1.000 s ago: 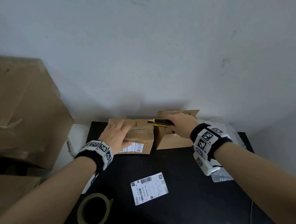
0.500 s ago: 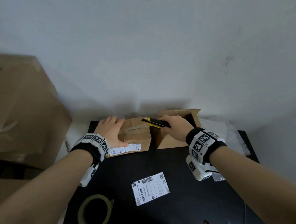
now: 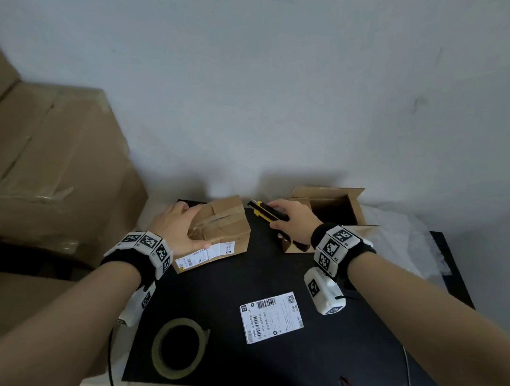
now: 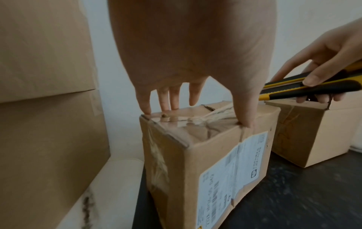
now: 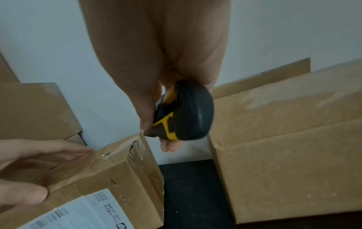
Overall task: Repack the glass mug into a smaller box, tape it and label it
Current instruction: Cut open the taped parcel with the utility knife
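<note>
Item: sealed taped box (image 3: 220, 224), far left on the black table (image 3: 287, 355), carrying an old label on its near face. We take the glass mug to be inside; no view shows it.

Left hand (image 3: 175, 230): laid over the box's left end, fingers nearly straight across the top, thumb against the near edge. It steadies the box and does not grip it.

Right hand (image 3: 294, 223): curled round a yellow-and-black utility knife (image 3: 265, 211), just right of the box. Knife nose points far-left at the top right edge.

Key relation: the tape seam runs left to right along the box top, so we judge the knife hand, the nearer one, can enter it from the right end.

Views: the right wrist camera shows the knife nose at the box's far right top corner (image 5: 142, 134); whether the blade is extended we cannot tell. The head view alone shows the open smaller box (image 3: 329, 209) far right, the loose shipping label (image 3: 272, 317) and the tape roll (image 3: 180, 351) near.
</note>
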